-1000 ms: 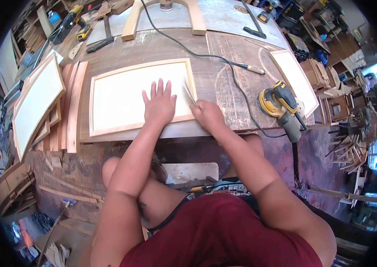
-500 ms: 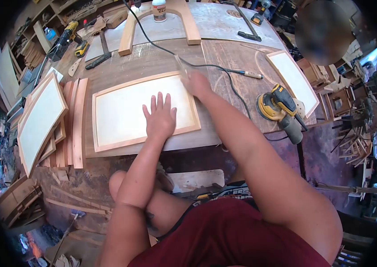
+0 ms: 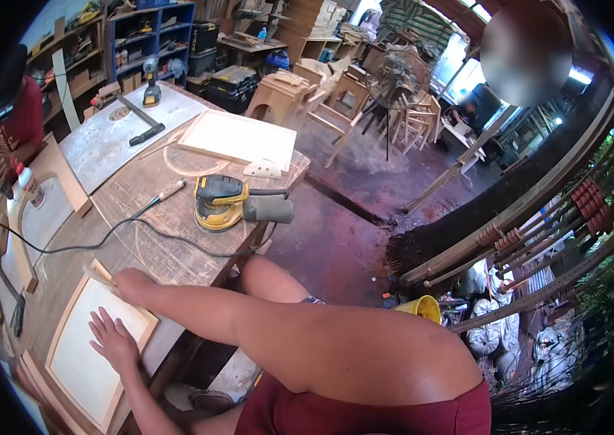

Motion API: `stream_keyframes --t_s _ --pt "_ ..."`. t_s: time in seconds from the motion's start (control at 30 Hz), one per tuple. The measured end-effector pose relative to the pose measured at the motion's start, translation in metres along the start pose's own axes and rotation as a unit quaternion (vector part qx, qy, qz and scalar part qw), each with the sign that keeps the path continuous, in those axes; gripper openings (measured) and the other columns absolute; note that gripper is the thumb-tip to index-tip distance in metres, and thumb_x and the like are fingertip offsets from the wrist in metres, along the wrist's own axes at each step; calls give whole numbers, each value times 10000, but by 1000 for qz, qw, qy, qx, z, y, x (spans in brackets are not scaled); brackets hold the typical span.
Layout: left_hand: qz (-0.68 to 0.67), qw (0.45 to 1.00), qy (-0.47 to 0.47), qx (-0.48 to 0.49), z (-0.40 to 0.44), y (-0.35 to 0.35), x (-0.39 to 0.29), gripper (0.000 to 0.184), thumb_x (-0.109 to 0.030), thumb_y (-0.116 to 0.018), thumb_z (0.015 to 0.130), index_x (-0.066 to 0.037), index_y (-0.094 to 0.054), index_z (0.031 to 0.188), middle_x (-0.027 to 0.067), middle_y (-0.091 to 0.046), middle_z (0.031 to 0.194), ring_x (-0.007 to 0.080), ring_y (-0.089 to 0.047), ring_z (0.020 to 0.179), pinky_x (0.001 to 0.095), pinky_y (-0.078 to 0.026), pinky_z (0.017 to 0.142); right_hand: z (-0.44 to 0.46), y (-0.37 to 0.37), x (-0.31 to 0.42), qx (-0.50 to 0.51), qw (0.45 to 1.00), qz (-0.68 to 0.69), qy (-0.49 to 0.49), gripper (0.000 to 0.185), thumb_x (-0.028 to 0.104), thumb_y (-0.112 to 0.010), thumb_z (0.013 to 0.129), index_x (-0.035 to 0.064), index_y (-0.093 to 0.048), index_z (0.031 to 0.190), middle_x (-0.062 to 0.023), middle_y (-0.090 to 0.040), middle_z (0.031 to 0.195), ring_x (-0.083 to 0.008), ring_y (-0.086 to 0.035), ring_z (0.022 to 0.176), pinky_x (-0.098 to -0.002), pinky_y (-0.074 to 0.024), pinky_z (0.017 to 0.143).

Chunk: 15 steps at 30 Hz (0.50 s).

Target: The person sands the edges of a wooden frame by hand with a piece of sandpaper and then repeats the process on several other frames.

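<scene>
A white panel with a light wooden frame (image 3: 87,359) lies on the worn wooden workbench (image 3: 122,235). My left hand (image 3: 115,339) rests flat on the panel, fingers spread. At the panel's upper right corner, my right hand (image 3: 130,286) is closed around a thin, pale strip or sheet (image 3: 97,274), blurred and partly hidden by the fingers. The strip meets the frame's edge near that corner. A yellow and black sander (image 3: 218,203) stands on the bench beyond my right arm.
Farther along the bench are a second framed panel (image 3: 238,138), a chisel-like tool (image 3: 171,190), a clamp (image 3: 146,134), a black cable and a glue bottle (image 3: 30,185). A person in a red shirt (image 3: 26,119) is at the far left. Stools (image 3: 285,98) stand beyond the bench.
The view has swung to the right, so the bench appears farther left. My right hand has stayed by the frame's right end with the thin piece, while my left hand remains on the panel.
</scene>
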<state>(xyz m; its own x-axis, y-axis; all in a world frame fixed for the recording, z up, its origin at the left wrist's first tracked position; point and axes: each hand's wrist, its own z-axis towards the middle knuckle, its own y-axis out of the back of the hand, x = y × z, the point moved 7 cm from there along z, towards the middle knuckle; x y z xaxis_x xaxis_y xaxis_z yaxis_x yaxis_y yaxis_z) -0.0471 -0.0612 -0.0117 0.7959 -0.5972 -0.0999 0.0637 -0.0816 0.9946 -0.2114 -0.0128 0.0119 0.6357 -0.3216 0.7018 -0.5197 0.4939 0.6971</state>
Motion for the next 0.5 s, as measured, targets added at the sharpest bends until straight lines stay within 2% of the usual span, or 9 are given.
stream_keyframes --t_s 0.1,0.17,0.37,0.5 --pt "-4 1000 -2 0 0 3 -2 561 -318 -384 1060 -214 -275 1600 67 -203 1680 313 -170 1547 627 -120 1201 -28 4 -6 45 998 -14 -35 246 277 -667 870 40 -728 897 -207 -707 933 -388 -673 930 -507 -523 856" --pt "1 1000 2 -15 1 -2 3 560 -318 -384 1060 -213 -278 1600 69 -206 1679 316 -175 1545 619 -122 1204 -39 0 -5 59 998 -34 -10 231 270 -676 863 51 -735 905 -215 -705 917 -387 -676 937 -509 -527 853" --pt "-2 1000 -1 -14 1 -1 3 555 -317 -378 1063 -213 -279 1600 70 -207 1679 318 -177 1544 615 -119 1205 8 -1 3 31 999 -32 -28 211 245 -672 851 50 -736 899 -216 -706 900 -396 -683 910 -510 -536 835" --pt "-2 1000 0 -10 1 1 4 554 -323 -377 1065 -215 -279 1600 68 -206 1679 317 -177 1544 619 -120 1203 -31 0 -2 47 998 -36 -14 186 219 -673 835 53 -739 888 -218 -705 878 -401 -687 880 -510 -541 812"
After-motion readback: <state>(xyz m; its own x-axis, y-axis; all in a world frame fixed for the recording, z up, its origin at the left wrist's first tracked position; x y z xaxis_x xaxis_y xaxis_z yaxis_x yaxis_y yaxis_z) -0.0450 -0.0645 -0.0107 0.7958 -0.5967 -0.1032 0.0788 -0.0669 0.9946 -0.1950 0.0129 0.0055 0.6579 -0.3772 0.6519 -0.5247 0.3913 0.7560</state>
